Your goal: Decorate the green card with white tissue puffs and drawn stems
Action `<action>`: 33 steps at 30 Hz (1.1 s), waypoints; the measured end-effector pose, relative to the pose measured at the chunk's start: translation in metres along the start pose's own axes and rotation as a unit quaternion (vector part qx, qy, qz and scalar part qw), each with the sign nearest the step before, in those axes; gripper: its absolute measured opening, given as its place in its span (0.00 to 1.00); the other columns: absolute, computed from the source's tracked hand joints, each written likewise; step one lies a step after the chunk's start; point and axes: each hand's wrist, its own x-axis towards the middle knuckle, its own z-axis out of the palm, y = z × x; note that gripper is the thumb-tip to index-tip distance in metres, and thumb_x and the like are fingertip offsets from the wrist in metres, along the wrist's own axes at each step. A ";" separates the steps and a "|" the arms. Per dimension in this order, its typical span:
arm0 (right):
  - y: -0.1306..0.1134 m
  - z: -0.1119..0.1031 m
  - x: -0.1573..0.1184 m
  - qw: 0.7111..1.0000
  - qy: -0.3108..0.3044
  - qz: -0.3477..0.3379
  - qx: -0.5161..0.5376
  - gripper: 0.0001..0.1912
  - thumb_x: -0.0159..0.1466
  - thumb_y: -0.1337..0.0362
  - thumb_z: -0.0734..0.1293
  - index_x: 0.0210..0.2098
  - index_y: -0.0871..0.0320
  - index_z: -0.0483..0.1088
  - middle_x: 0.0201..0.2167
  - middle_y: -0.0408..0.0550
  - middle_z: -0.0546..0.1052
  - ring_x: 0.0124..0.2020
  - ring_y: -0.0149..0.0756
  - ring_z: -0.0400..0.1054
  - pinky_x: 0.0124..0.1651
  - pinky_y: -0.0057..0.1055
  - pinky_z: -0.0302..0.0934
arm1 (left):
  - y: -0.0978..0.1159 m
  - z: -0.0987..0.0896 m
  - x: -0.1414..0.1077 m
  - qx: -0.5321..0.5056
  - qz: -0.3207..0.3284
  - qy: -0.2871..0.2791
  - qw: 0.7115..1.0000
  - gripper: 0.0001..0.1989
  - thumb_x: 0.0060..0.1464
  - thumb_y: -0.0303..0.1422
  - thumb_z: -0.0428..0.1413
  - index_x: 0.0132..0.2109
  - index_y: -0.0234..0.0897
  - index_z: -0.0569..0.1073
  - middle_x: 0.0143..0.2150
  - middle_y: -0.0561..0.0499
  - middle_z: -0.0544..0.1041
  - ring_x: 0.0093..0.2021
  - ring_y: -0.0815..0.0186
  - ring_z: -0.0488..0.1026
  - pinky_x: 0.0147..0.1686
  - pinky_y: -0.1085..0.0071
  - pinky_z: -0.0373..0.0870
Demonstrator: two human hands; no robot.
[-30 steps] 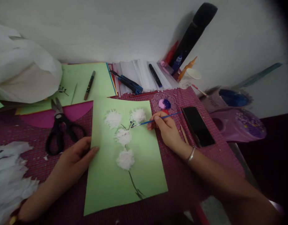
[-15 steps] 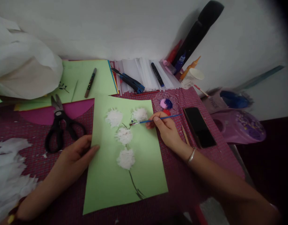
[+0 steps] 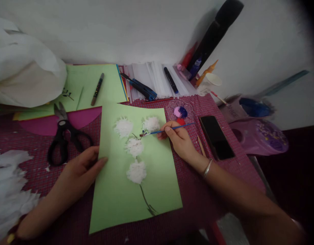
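Note:
A sheet of light green paper [image 3: 116, 204] lies before me, bearing several white fluffy paper flowers [image 3: 136, 172] and a dark drawn stem. My left hand [image 3: 82, 170] pinches the sheet's left edge, thumb on top and fingers partly hidden. My right hand [image 3: 178, 137] is closed around a thin blue paintbrush [image 3: 157, 131]. The brush's bristles are at the paper, between the upper right flower and the middle one, by short dark stem strokes. Just behind the right hand sits a clear palette [image 3: 190, 106] with pink, dark blue and red paint.
Black-handled scissors [image 3: 61, 136] and crumpled white paper [image 3: 11, 190] lie at left. A phone [image 3: 216, 137] rests at right. Behind are a marker [image 3: 170, 80], a blue cutter [image 3: 141, 88], a paper cup [image 3: 213, 81] and a big white bag [image 3: 26, 75]. The wall bounds the back.
The brush tip has shifted very slightly left, its handle tilting a little with it. Both hands keep their grips. The whole view has moved a touch.

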 end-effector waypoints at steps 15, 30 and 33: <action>-0.002 0.000 0.000 0.999 0.014 0.017 0.023 0.11 0.67 0.54 0.63 0.34 0.53 0.68 0.26 0.41 0.76 0.27 0.31 0.70 0.36 0.32 0.68 | -0.002 -0.002 -0.002 0.029 -0.007 0.000 1.000 0.21 0.58 0.48 0.53 0.51 0.38 0.70 0.43 0.48 0.80 0.35 0.64 0.76 0.32 0.71 0.73; -0.002 -0.001 -0.001 0.999 0.002 0.028 0.029 0.12 0.65 0.52 0.65 0.33 0.53 0.67 0.24 0.40 0.75 0.25 0.31 0.70 0.36 0.33 0.69 | 0.002 -0.002 -0.001 0.029 -0.019 -0.004 0.999 0.21 0.58 0.48 0.53 0.50 0.37 0.70 0.42 0.48 0.80 0.36 0.63 0.76 0.34 0.70 0.73; -0.002 -0.001 0.000 0.999 0.007 0.025 0.034 0.11 0.66 0.53 0.64 0.33 0.53 0.68 0.24 0.40 0.75 0.25 0.30 0.70 0.36 0.32 0.69 | 0.001 -0.002 -0.001 0.033 -0.015 -0.004 0.999 0.21 0.58 0.48 0.52 0.51 0.37 0.70 0.43 0.47 0.80 0.35 0.64 0.76 0.33 0.71 0.73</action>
